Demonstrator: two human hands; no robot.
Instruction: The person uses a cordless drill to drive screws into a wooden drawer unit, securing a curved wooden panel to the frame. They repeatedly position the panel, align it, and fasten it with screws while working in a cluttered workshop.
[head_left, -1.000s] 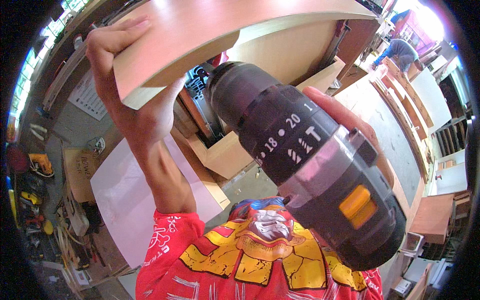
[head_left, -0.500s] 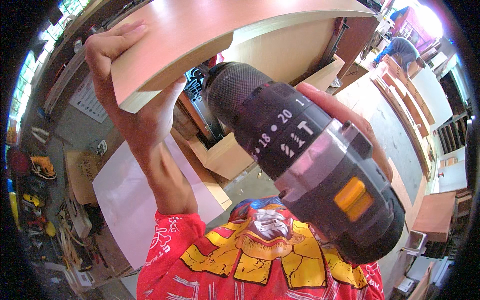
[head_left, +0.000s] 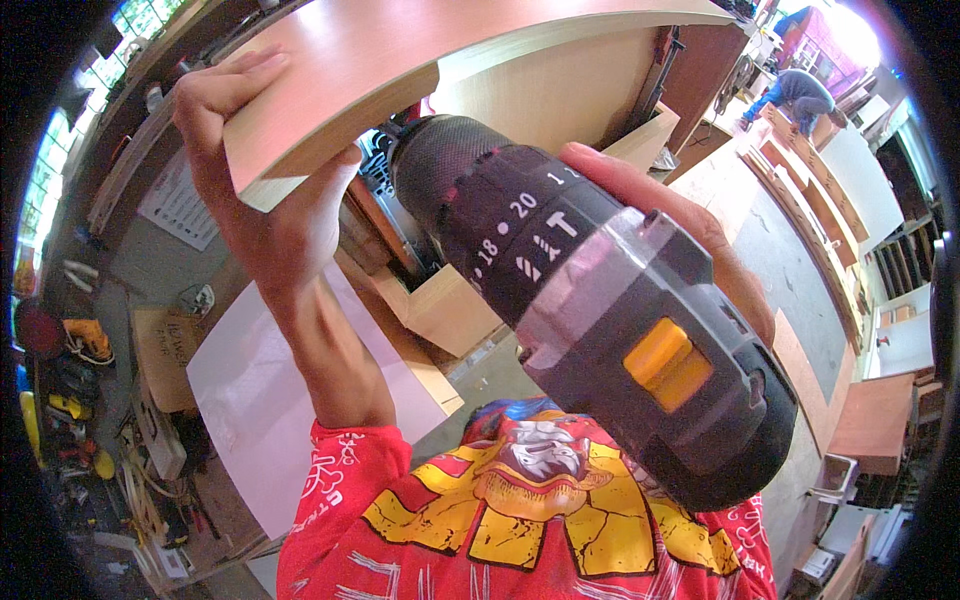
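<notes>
A cordless drill [head_left: 610, 300], black and grey with a yellow switch on top, fills the middle of the view. Behind its far side shows my right hand [head_left: 690, 220], wrapped round it; the handle is hidden. The chuck reaches the underside of a light wood-faced panel [head_left: 400, 60], close to a thicker strip [head_left: 350, 130] beneath the panel's edge. What the drill's tip touches is hidden from here. At the panel's left corner my left hand [head_left: 240, 140] clamps the board, with fingers on top and thumb below.
Below the panel stands an open wooden cabinet frame [head_left: 440, 310], and a white sheet [head_left: 270, 390] lies beside my left arm. Tools [head_left: 75, 405] clutter the far left. At the back right another person [head_left: 800, 95] bends over long boards [head_left: 815, 185].
The drill has shifted slightly up and left, with my right hand on it. My left hand keeps its hold on the panel. The person at the back has moved their arms.
</notes>
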